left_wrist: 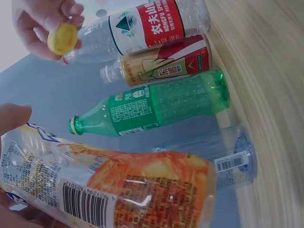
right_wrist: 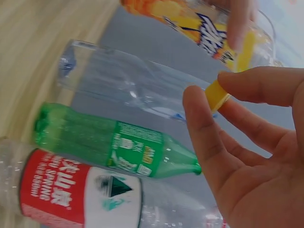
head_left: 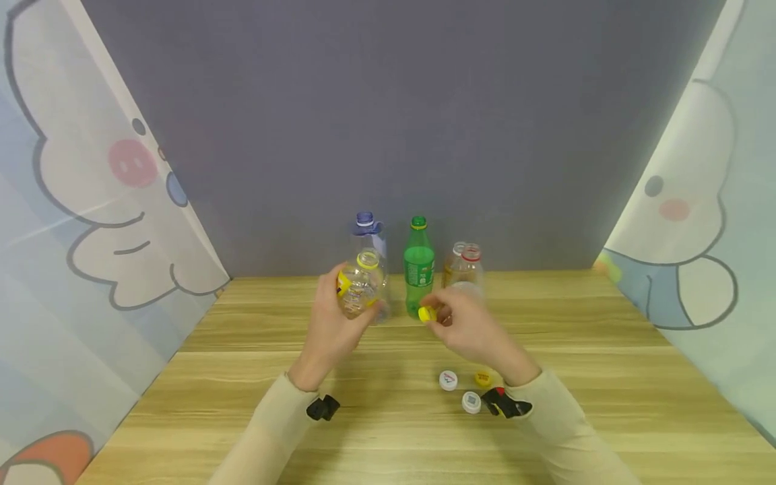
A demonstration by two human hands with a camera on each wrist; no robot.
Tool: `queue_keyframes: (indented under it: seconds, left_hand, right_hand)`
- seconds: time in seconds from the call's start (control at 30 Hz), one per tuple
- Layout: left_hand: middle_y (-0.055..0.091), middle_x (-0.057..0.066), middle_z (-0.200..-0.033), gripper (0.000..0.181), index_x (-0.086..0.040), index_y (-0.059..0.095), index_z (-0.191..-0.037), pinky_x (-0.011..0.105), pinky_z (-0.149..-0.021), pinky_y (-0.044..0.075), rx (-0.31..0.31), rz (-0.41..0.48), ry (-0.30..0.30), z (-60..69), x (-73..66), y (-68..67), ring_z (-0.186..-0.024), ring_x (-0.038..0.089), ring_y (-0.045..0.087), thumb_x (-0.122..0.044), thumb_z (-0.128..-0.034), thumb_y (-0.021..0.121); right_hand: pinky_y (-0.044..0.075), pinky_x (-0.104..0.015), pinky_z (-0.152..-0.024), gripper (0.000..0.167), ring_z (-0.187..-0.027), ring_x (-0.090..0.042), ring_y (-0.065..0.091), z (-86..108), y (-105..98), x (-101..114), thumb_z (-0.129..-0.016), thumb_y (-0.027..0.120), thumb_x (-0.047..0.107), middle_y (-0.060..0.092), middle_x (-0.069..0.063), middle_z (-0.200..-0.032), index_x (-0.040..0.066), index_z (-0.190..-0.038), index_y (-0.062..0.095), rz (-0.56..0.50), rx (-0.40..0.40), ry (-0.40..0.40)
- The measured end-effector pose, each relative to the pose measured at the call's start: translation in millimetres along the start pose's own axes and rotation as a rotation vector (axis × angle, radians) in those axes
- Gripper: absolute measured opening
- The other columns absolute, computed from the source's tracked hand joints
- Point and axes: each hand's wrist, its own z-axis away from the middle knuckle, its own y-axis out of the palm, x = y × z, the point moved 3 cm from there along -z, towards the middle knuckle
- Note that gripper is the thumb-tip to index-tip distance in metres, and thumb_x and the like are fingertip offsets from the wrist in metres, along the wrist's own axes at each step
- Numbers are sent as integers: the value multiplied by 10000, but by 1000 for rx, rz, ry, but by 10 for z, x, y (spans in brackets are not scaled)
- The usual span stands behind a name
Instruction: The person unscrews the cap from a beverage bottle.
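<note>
My left hand (head_left: 330,322) grips a clear plastic bottle (left_wrist: 142,185) with an orange and yellow label. Its mouth, ringed in yellow, has no cap. Between thumb and fingertip, my right hand (head_left: 471,327) pinches a yellow bottle cap (right_wrist: 217,96), apart from the bottle and to its right. Behind the hands a green bottle (head_left: 419,266) stands upright and uncapped. A clear bluish bottle (right_wrist: 130,80) stands partly hidden behind the held one. Beyond my right hand are a water bottle (left_wrist: 159,28) with a red and white label and a smaller tan-and-red labelled bottle (left_wrist: 166,66).
On the wooden table (head_left: 242,404) near my right wrist lie a white cap (head_left: 448,380), a second white cap (head_left: 471,403) and another yellow cap (head_left: 483,378). A grey wall (head_left: 388,121) rises behind the bottles. Curtains with cartoon figures hang at both sides.
</note>
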Motion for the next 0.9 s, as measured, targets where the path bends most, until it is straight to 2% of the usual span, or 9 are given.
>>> queue_keyframes:
  seconds: [0.17,0.37,0.53,0.67,0.8,0.9]
  left_hand:
    - [532,118,-1206,785,-43,468,-1415,439,-868,507,-16,56,-45,-12,52,-29,-1064,239,544,-178,-775,901]
    - [527,122,-1253,799,-34,454,-1421,440,-877,512,-36,97,-72,-23,113,-46,-1082,239,552,-184,-775,901]
    - [528,120,-1268,796,-31,438,-1433,438,-871,518,-54,137,-97,-29,152,-75,-1063,240,573,-209,-800,886]
    - [524,127,-1276,800,-24,423,-1441,456,-858,533,-63,171,-120,-40,173,-108,-1055,291,595,-211,-811,878]
    - [522,132,-1269,809,-28,417,-1449,459,-837,538,-77,168,-133,-49,202,-129,-1056,356,598,-235,-816,876]
    - [526,134,-1265,810,-28,421,-1450,447,-825,534,-89,144,-129,-51,219,-134,-1055,358,591,-255,-818,874]
  right_hand:
    - [535,-266,-681,265,-792,-162,628,26,118,-75,-850,725,-14,671,-83,-1003,-30,-1110,676,27,37,-2]
    - [519,-257,-672,264,-774,-160,627,73,259,-111,-833,751,-1,684,-70,-1009,-17,-1087,683,71,82,13]
    - [516,-284,-696,244,-790,-171,613,119,375,-113,-851,754,8,668,-36,-1001,5,-1087,690,91,141,49]
    - [518,-316,-695,236,-804,-185,616,151,455,-131,-850,765,16,662,-21,-950,13,-1075,693,114,176,53]
    - [525,-346,-715,234,-839,-176,608,178,527,-145,-840,775,24,665,-20,-945,20,-1060,692,143,211,52]
    - [523,-374,-751,235,-866,-176,591,195,574,-153,-825,774,28,660,-24,-958,23,-1046,696,170,242,55]
